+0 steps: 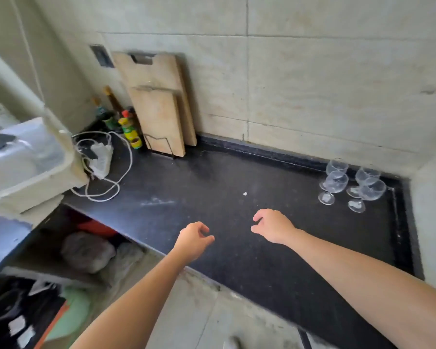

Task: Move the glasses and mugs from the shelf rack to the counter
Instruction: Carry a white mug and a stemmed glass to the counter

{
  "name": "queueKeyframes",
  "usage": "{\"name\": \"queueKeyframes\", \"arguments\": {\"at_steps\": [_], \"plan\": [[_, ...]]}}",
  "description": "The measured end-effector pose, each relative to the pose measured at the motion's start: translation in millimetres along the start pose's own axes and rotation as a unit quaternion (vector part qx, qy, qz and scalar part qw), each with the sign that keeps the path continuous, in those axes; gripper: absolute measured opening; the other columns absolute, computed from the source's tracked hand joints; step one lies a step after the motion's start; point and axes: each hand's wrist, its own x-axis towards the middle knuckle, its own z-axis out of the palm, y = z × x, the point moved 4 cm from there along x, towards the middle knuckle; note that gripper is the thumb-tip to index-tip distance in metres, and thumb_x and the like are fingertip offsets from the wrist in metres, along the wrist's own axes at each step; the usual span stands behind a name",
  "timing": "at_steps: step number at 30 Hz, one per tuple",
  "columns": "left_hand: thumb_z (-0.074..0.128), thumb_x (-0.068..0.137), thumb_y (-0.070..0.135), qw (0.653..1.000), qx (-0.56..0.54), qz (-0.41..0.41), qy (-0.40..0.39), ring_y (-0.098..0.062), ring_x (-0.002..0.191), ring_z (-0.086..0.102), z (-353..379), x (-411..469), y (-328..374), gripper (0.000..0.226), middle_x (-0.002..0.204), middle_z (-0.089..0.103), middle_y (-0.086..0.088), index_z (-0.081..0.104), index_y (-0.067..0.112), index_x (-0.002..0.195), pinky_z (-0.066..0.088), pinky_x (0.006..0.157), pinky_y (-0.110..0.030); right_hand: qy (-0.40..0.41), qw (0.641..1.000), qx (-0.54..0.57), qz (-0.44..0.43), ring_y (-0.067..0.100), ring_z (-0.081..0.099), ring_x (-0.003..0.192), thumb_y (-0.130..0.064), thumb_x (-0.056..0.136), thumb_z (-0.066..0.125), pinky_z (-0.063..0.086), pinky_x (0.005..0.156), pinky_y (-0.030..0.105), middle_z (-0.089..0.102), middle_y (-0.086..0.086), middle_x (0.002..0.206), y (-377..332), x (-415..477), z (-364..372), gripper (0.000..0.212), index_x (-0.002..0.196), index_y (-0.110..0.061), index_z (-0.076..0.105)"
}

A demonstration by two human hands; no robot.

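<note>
Several clear stemmed glasses (350, 183) stand together at the far right corner of the black counter (212, 192). My left hand (194, 239) hovers over the counter's front edge, fingers loosely curled and holding nothing. My right hand (273, 226) hangs over the counter a little to its right, fingers also curled apart and empty. Both hands are well to the left of the glasses. No shelf rack or mugs are in sight.
Two wooden cutting boards (159, 109) lean on the tiled wall at the back. Sauce bottles (129, 127) and a white power strip with coiled cable (101, 159) fill the back left corner. A white appliance (28, 162) sits at the left. Bags (86, 250) lie under the counter.
</note>
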Motion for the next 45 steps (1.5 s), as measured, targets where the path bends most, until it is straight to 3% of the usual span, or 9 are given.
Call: {"name": "queueKeyframes", "arguments": {"at_steps": [2,7,11,16,27,33,37,41,45], "plan": [[0.066,0.084,0.027,0.999,-0.009,-0.024,0.047,-0.023,0.088,0.063,-32.9,-28.0,-45.6,0.029,0.088,0.063,-0.001,0.063,0.013,0.11,0.051,0.073,-0.029,-0.028,0.997,-0.052,-0.058,0.024,0.062,0.101,-0.035,0.086,0.061,0.049,0.091,0.038,0.066,0.003,0.115,-53.6,-7.0,28.0,0.037,0.121,-0.022,0.06],[0.067,0.082,0.029,0.988,-0.022,-0.077,0.133,-0.009,0.067,0.058,-103.2,-113.5,-159.0,0.029,0.072,0.059,0.009,0.064,0.015,0.107,0.045,0.055,-0.02,-0.07,0.963,-0.175,-0.195,0.024,0.062,0.102,-0.035,0.088,0.059,0.051,0.087,0.037,0.067,0.0,0.116,-186.9,-40.6,107.9,0.037,0.123,-0.023,0.059],[0.068,0.081,0.031,0.976,-0.007,-0.125,0.178,-0.024,0.093,0.064,-156.3,-189.4,-253.9,0.034,0.094,0.068,-0.005,0.064,0.015,0.11,0.051,0.08,-0.032,-0.095,0.914,-0.251,-0.305,0.021,0.062,0.088,-0.034,0.088,0.058,0.048,0.075,0.033,0.067,-0.001,0.113,-291.8,-79.3,190.1,0.036,0.122,-0.022,0.059],[0.065,0.081,0.036,0.958,0.019,-0.182,0.222,-0.024,0.096,0.064,-229.7,-292.8,-372.7,0.033,0.101,0.069,-0.005,0.064,0.019,0.109,0.051,0.083,-0.033,-0.094,0.838,-0.318,-0.435,0.025,0.06,0.108,-0.039,0.087,0.056,0.046,0.085,0.035,0.066,0.0,0.117,-417.5,-148.6,315.7,0.039,0.123,-0.026,0.058],[0.06,0.084,0.037,0.876,-0.003,-0.344,0.339,-0.022,0.095,0.063,-317.4,-513.0,-562.5,0.027,0.104,0.068,-0.002,0.061,0.022,0.107,0.054,0.082,-0.038,-0.134,0.608,-0.374,-0.687,0.026,0.061,0.106,-0.041,0.089,0.054,0.049,0.085,0.038,0.066,0.0,0.117,-627.6,-337.2,538.0,0.039,0.125,-0.025,0.058],[0.06,0.087,0.032,0.826,-0.02,-0.426,0.368,-0.014,0.082,0.059,-354.3,-585.2,-641.8,0.02,0.093,0.064,0.002,0.061,0.02,0.104,0.046,0.065,-0.026,-0.174,0.531,-0.353,-0.75,0.026,0.063,0.098,-0.038,0.089,0.054,0.049,0.077,0.036,0.068,0.002,0.107,-710.0,-399.9,639.8,0.031,0.115,-0.021,0.062],[0.059,0.089,0.031,0.786,-0.025,-0.458,0.415,-0.02,0.089,0.06,-404.9,-615.3,-692.9,0.024,0.103,0.065,-0.003,0.06,0.018,0.109,0.051,0.076,-0.033,-0.184,0.506,-0.32,-0.779,0.027,0.065,0.097,-0.037,0.088,0.056,0.053,0.079,0.039,0.069,0.005,0.107,-776.3,-428.7,703.2,0.032,0.115,-0.021,0.063],[0.059,0.087,0.031,0.764,-0.044,-0.475,0.434,-0.019,0.089,0.057,-454.4,-637.3,-733.8,0.029,0.108,0.066,-0.004,0.061,0.019,0.113,0.048,0.076,-0.031,-0.182,0.486,-0.292,-0.803,0.026,0.066,0.093,-0.039,0.086,0.057,0.05,0.075,0.034,0.069,0.003,0.102,-853.3,-446.7,748.3,0.029,0.108,-0.023,0.065],[0.06,0.085,0.03,0.734,-0.078,-0.478,0.476,-0.023,0.096,0.061,-495.2,-663.0,-772.8,0.025,0.105,0.068,-0.004,0.063,0.019,0.107,0.052,0.087,-0.039,-0.188,0.495,-0.278,-0.801,0.027,0.065,0.099,-0.04,0.088,0.056,0.049,0.081,0.036,0.07,0.001,0.111,-929.0,-467.5,782.5,0.032,0.115,-0.026,0.063]]}}
